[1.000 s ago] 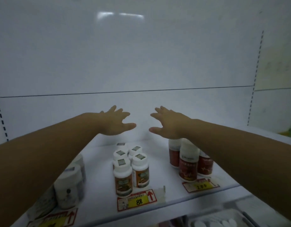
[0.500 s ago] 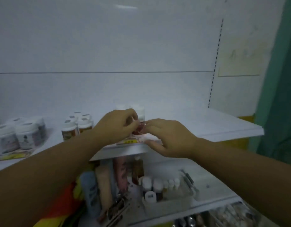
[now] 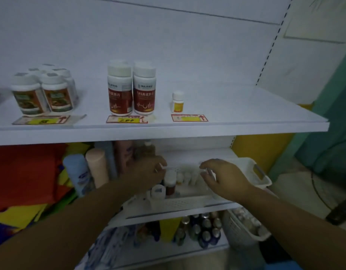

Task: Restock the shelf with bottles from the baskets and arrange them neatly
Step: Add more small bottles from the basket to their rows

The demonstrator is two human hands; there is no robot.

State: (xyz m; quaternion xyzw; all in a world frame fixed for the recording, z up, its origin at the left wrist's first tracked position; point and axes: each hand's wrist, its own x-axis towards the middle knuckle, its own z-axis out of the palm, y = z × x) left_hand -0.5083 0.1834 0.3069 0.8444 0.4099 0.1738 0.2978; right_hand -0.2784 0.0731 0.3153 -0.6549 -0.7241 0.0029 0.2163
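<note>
Small white-capped bottles [image 3: 184, 177] standing in white basket [image 3: 252, 172] on lower shelf, under upper shelf [image 3: 246, 114]. Left hand [image 3: 148, 172] and right hand [image 3: 224, 178] both open, hovering over caps – nothing held. Likely light, rigid plastic, smooth – pinch at cap or neck.

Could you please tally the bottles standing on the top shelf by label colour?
Green-label bottles: at least 5 caps visible, the back ones blurred
Red-label bottles: 2 in front, possibly more behind
Yellow-label bottle: 1
Total: at least 8 on the top shelf
</note>
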